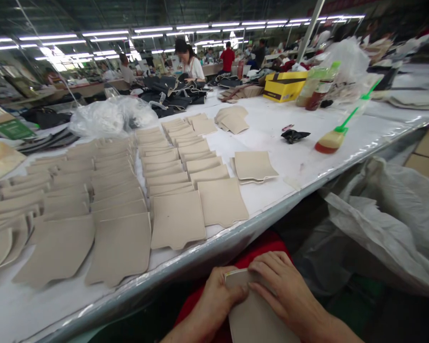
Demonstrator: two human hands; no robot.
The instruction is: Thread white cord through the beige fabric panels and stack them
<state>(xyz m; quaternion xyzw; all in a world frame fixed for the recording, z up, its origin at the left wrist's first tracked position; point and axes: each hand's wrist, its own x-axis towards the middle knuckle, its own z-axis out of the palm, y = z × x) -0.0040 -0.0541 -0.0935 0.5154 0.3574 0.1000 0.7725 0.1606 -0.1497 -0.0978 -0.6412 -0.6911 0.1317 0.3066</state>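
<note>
Below the table's front edge, my left hand (214,300) and my right hand (286,288) both grip a stack of beige cut pieces (252,317) over my lap. The left thumb presses its top-left corner, and the right fingers curl over its top edge. On the white table (271,124) lie overlapping rows of the same beige cut pieces (128,190). A small separate pile (253,166) sits to their right and another (232,119) farther back.
A green-handled glue brush (334,136) and a black scrap (295,136) lie at the table's right. A yellow box (284,85), bottles (316,88) and plastic bags (110,116) stand behind. A large plastic sack (382,224) hangs right of me. Other people work at far tables.
</note>
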